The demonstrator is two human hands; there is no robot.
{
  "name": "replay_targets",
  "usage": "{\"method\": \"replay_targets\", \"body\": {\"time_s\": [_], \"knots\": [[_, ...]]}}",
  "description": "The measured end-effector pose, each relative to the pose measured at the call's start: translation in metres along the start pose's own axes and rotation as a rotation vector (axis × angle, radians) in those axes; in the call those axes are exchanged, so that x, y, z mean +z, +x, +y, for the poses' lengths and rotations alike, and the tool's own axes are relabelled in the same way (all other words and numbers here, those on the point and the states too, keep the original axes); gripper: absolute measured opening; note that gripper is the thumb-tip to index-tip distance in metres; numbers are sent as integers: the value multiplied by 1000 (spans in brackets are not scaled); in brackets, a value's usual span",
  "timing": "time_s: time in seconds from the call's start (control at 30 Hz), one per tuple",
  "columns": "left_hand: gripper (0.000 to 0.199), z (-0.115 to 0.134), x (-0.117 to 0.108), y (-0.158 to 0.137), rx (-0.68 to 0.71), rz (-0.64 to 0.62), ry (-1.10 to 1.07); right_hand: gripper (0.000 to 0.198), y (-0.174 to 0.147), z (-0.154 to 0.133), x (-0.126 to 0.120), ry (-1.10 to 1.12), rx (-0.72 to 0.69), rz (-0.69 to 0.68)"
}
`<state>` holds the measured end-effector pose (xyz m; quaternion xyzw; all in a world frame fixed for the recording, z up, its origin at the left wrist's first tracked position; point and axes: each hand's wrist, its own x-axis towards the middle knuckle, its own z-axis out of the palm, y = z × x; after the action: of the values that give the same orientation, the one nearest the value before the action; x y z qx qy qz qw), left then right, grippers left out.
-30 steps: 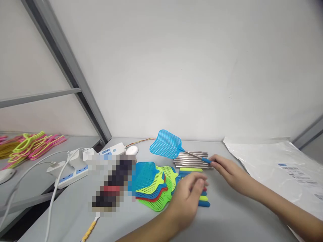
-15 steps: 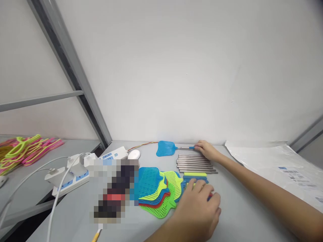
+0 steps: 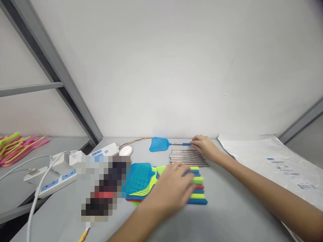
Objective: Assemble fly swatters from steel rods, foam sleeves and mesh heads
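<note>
Against the wall lies a blue fly swatter (image 3: pixel 159 144) with a metal shaft. My right hand (image 3: pixel 205 147) has its fingers closed around the end of the blue handle. Several thin metal rods (image 3: pixel 185 156) lie side by side just in front of it. My left hand (image 3: pixel 174 183) is palm down with loosely bent fingers, over the gap between a pile of swatter heads (image 3: pixel 141 178) and a row of coloured handles (image 3: pixel 198 201). Nothing shows in that hand; its fingertips partly hide the handles, so contact is unclear.
White power strips (image 3: pixel 59 183) with plugs and cables stand at the left, near a white round disc (image 3: pixel 125 151). A pixelated dark object (image 3: pixel 106 188) lies left of the heads. A white plastic mailer (image 3: pixel 254 153) covers the right side. Pink-yellow items (image 3: pixel 22 148) sit far left.
My left hand has moved left and away from me off the handles, uncovering more of them. My right hand stays at the blue handle's end. The whole view has shifted slightly.
</note>
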<state>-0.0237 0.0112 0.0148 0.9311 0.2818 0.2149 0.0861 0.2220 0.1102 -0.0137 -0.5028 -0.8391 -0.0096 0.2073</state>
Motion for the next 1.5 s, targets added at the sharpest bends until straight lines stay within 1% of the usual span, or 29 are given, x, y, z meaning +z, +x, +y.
{"method": "replay_targets", "body": {"time_s": [0.1, 0.17, 0.2, 0.27, 0.33, 0.4, 0.5, 0.63, 0.7, 0.77, 0.87, 1.0, 1.13, 1.33, 1.5], "knots": [[29, -32, -31, -7, -177, 36, -11, 35, -23, -21, -14, 10, -49, 13], [32, -49, -47, -14, -274, -6, 9, 34, -38, -31, -19, 19, -64, 16], [33, -56, -52, -17, -302, -29, 12, 33, -46, -34, -20, 24, -64, 16], [36, -65, -59, -21, -308, -71, 0, 31, -57, -34, -18, 34, -47, 20], [37, -68, -59, -21, -299, -81, -2, 28, -64, -28, -12, 41, -4, 36], [35, -65, -53, -19, -311, -63, 20, 28, -67, -17, -3, 47, 58, 62], [30, -49, -35, -12, -331, -28, 77, 32, -68, 0, 11, 57, 144, 91], [26, -19, -9, -4, -213, -70, 141, 40, -69, 11, 26, 93, 221, 94], [32, -8, 0, -2, -163, -105, 164, 43, -69, 12, 30, 113, 256, 85], [38, -4, 4, -3, -145, -132, 181, 45, -69, 12, 32, 127, 287, 74], [43, -6, 3, -5, -162, -145, 202, 47, -68, 12, 34, 134, 323, 62], [43, -12, -4, -7, -179, -139, 227, 48, -68, 13, 34, 134, 362, 55], [42, -12, -7, -7, -187, -158, 219, 48, -69, 14, 34, 137, 385, 60], [35, -14, -7, -7, -211, -176, 239, 44, -69, 22, 38, 131, 422, 107], [35, -20, -11, -8, -232, -182, 235, 35, -70, 34, 39, 127, 472, 156]]}}
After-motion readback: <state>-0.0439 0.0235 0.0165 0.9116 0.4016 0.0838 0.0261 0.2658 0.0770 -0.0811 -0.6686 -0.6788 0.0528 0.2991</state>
